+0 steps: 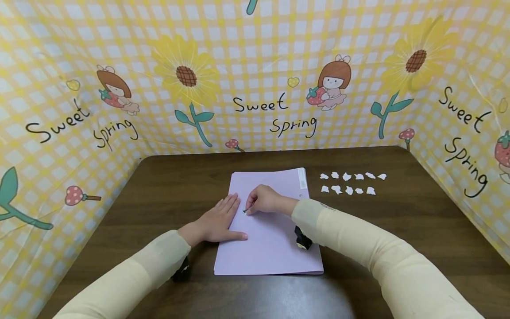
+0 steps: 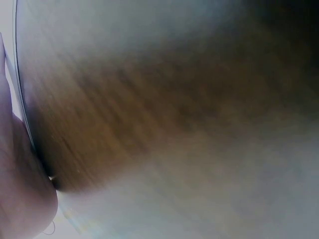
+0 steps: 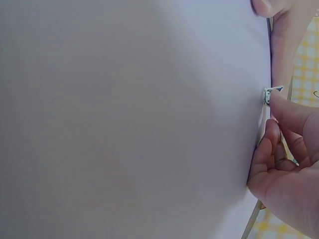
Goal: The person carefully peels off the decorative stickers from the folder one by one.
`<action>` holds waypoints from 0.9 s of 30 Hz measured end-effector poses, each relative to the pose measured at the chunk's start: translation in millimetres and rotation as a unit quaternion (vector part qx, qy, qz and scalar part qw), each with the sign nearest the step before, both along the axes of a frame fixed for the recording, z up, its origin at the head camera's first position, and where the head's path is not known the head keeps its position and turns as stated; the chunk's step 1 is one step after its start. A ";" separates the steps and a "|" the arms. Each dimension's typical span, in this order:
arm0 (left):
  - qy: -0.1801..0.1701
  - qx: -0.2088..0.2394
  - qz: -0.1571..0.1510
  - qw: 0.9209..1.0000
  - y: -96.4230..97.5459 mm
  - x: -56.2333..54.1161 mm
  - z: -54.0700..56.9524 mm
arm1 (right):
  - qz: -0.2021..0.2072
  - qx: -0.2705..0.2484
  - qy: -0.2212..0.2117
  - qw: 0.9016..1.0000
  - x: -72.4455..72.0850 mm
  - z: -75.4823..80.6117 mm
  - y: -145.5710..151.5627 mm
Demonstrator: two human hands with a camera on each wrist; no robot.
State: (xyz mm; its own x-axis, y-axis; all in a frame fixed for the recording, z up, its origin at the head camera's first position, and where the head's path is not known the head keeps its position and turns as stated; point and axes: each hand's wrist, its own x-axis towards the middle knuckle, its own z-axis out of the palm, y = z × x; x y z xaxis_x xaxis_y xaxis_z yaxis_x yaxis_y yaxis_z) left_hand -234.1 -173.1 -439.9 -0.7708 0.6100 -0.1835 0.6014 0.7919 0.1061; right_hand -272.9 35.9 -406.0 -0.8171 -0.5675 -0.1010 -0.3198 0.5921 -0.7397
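Note:
A lilac folder lies on the table, with a white label at its top right corner. My left hand rests flat on its left side, fingers spread and thumb pointing right. Over the folder's left-middle area, my right hand pinches a small sticker-like cutout between thumb and fingers, close to the surface. In the right wrist view the cutout shows white with dark green-blue printing; the fingertips hide part of it. Only an edge of the left hand appears in the left wrist view.
Several small white cutouts lie in two rows on the dark wooden table, right of the folder. A yellow checked cloth hangs round the back and sides. A black device sits under the right wrist.

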 end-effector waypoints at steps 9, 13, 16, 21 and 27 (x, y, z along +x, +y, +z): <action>0.004 0.003 -0.004 1.000 1.0 0.9 2.1 | 0.019 -0.027 0.010 0.999 -5.4 -0.8 9.4; 0.004 -0.001 0.001 1.000 1.1 0.8 1.4 | 0.012 -0.037 0.000 0.999 -5.4 2.2 15.3; -0.001 -0.006 0.008 1.000 0.7 0.6 0.3 | 0.002 -0.047 -0.015 0.999 -4.4 6.0 21.7; -0.005 -0.008 0.011 1.000 0.8 0.1 -0.5 | -0.020 -0.060 -0.017 0.998 -4.3 9.2 35.7; -0.005 -0.010 0.011 1.000 2.2 1.6 2.7 | -0.045 -0.060 -0.012 0.997 -4.2 12.4 52.5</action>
State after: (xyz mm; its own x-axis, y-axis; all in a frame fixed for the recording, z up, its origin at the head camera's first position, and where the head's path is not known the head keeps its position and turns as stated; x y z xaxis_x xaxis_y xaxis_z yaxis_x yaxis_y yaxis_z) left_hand -232.5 -170.9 -437.2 -0.7820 0.5894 -0.2029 0.5829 0.8067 0.0970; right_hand -277.1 88.4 -393.7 -0.8637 -0.5007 -0.0577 -0.2499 0.5248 -0.8137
